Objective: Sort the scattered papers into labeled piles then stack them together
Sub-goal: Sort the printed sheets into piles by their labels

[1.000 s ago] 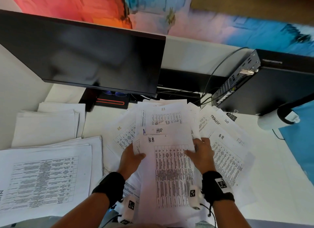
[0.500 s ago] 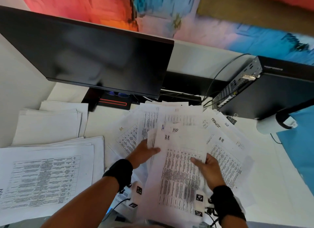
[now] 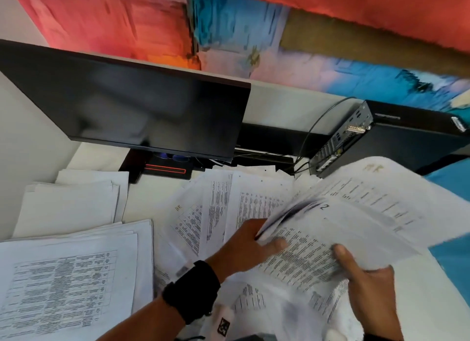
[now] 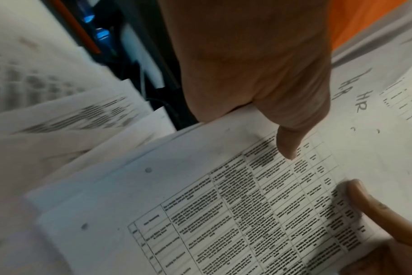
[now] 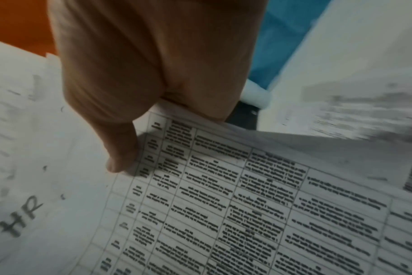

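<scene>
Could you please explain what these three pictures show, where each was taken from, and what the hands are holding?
No machine here: a person sorts papers by hand. The large view comes from a head-worn camera; the two close-ups come from cameras on each wrist. The left hand and right hand both grip a bundle of printed sheets marked HR, thumbs on top, as the wrist views show. On the white desk lie more scattered papers and two sorted piles at left, before a dark monitor and a black computer case.

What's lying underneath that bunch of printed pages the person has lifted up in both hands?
Under the lifted bundle of white printed sheets, more loose printed white papers lie overlapping on the white desk, some fanned out to its left. What lies directly beneath the bundle's middle is covered.
</scene>
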A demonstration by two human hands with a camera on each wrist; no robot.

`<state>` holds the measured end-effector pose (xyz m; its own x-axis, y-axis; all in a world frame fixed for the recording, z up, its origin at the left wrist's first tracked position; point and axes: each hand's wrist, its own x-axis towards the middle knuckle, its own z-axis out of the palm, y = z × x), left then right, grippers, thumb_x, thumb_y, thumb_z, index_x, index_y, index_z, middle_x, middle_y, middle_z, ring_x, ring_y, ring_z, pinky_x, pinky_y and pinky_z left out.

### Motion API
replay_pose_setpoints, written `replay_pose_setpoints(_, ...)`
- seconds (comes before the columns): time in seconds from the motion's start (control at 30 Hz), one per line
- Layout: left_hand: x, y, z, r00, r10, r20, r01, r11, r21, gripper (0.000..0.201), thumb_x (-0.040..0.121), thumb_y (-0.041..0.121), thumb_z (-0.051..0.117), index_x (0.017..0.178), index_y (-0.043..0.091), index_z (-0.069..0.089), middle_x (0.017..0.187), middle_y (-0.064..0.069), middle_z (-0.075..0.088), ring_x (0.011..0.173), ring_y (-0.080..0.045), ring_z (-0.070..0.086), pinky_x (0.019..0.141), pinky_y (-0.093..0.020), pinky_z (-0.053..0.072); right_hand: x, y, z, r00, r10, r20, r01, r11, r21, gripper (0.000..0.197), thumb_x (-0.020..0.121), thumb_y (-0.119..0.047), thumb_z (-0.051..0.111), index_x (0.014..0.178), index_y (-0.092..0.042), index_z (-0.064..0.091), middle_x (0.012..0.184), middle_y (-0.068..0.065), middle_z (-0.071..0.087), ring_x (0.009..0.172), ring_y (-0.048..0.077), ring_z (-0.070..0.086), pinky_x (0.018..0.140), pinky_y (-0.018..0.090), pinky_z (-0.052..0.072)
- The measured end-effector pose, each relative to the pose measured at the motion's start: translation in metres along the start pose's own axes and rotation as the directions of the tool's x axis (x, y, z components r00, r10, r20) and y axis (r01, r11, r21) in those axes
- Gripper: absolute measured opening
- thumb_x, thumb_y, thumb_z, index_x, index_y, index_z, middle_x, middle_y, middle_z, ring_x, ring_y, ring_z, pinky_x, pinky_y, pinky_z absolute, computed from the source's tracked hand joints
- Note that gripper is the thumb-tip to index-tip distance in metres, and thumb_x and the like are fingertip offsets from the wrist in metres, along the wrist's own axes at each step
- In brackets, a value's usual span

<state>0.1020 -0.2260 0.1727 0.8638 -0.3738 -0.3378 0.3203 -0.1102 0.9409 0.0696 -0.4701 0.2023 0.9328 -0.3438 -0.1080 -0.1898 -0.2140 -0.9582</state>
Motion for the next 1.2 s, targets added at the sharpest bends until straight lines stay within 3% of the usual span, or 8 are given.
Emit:
replay_pose_setpoints(0.1, -0.009, 0.030, 0.001, 0.989, 0.145, 0.004, -0.145, 0.989, 0.002, 0.024, 0.095, 0.030, 0.076, 0.104, 0.050, 0.069, 0.087, 0.039, 0.071, 0.085, 0.017, 0.068, 0.076, -0.010, 0.055, -0.006, -0.032, -0.013, 0.991, -0.130, -0.043, 0.132, 0.990, 0.048, 0.024, 0.075, -0.017, 0.082, 0.097, -0.017, 0.076, 0.080, -0.033, 0.074, 0.079, -0.014, 0.069, 0.073, -0.001, 0.049)
replay_pose_setpoints(0.27, -0.007, 0.041, -0.013, 0.977, 0.210, 0.021, -0.207, 0.974, -0.089, 0.056, 0.081, 0.028, 0.091, 0.129, 0.039, 0.065, 0.123, 0.007, 0.075, 0.115, -0.010, 0.072, 0.097, -0.042, 0.060, -0.012, -0.039, -0.006, 0.972, -0.236, 0.003, 0.234, 0.968, 0.095, 0.022, 0.071, -0.008, 0.080, 0.088, -0.022, 0.081, 0.086, -0.020, 0.079, 0.083, -0.004, 0.075, 0.076, 0.012, 0.058)
replay_pose_setpoints(0.47, 0.009, 0.013, -0.032, 0.996, 0.082, -0.036, -0.084, 0.996, -0.043, 0.083, 0.063, 0.058, 0.096, 0.134, 0.031, 0.062, 0.136, 0.000, 0.065, 0.121, -0.015, 0.067, 0.096, -0.044, 0.062, -0.002, 0.004, 0.018, 0.996, -0.072, 0.049, 0.062, 0.982, 0.176, 0.042, 0.076, -0.005, 0.086, 0.116, -0.014, 0.075, 0.107, -0.005, 0.081, 0.104, 0.013, 0.076, 0.083, 0.017, 0.059)
replay_pose_setpoints(0.63, -0.002, 0.023, -0.031, 0.977, 0.121, -0.174, -0.130, 0.991, -0.040, 0.042, 0.081, 0.030, 0.090, 0.117, 0.022, 0.072, 0.117, -0.002, 0.076, 0.107, -0.025, 0.074, 0.088, -0.045, 0.064, -0.005, 0.003, 0.031, 0.996, -0.093, 0.013, 0.091, 0.988, 0.122, 0.029, 0.081, -0.013, 0.088, 0.105, -0.028, 0.082, 0.107, -0.003, 0.081, 0.106, 0.017, 0.075, 0.102, 0.041, 0.059)
replay_pose_setpoints(0.73, -0.023, 0.046, -0.032, 0.929, 0.280, -0.242, -0.280, 0.959, 0.034, 0.018, 0.093, 0.024, 0.077, 0.108, 0.015, 0.073, 0.104, -0.008, 0.078, 0.094, -0.035, 0.074, 0.077, -0.050, 0.064, -0.015, -0.031, 0.030, 0.973, -0.233, -0.003, 0.231, 0.963, 0.139, 0.033, 0.086, -0.008, 0.084, 0.118, -0.012, 0.076, 0.111, -0.006, 0.080, 0.109, 0.015, 0.075, 0.098, 0.031, 0.059)
replay_pose_setpoints(0.87, -0.039, 0.044, -0.030, 0.887, 0.411, -0.210, -0.402, 0.912, 0.089, 0.039, 0.090, 0.010, 0.076, 0.115, 0.038, 0.063, 0.102, 0.037, 0.072, 0.102, 0.007, 0.071, 0.083, -0.015, 0.059, -0.024, -0.040, 0.038, 0.975, -0.222, 0.022, 0.211, 0.952, 0.220, 0.037, 0.084, -0.007, 0.084, 0.119, -0.013, 0.075, 0.113, 0.000, 0.080, 0.110, 0.021, 0.075, 0.095, 0.033, 0.060)
replay_pose_setpoints(0.97, -0.027, 0.004, -0.036, 0.922, 0.321, -0.218, -0.317, 0.947, 0.055, 0.052, 0.087, 0.004, 0.081, 0.133, 0.019, 0.061, 0.121, 0.023, 0.071, 0.116, -0.005, 0.069, 0.090, -0.029, 0.062, -0.022, 0.002, 0.049, 0.991, -0.014, 0.132, -0.008, 0.986, 0.164, 0.046, 0.082, -0.008, 0.086, 0.125, -0.013, 0.073, 0.117, 0.002, 0.079, 0.113, 0.021, 0.074, 0.103, 0.043, 0.058)
replay_pose_setpoints(1.2, -0.038, -0.043, -0.050, 0.854, 0.228, -0.469, -0.066, 0.940, 0.335, 0.009, 0.102, 0.018, 0.068, 0.105, 0.023, 0.075, 0.070, 0.006, 0.069, 0.053, -0.006, 0.062, 0.052, -0.031, 0.058, -0.020, 0.070, 0.065, 0.958, 0.160, 0.239, -0.139, 0.985, -0.102, 0.048, 0.080, -0.033, 0.090, 0.122, -0.020, 0.071, 0.101, -0.018, 0.077, 0.094, 0.001, 0.072, 0.086, 0.025, 0.052)
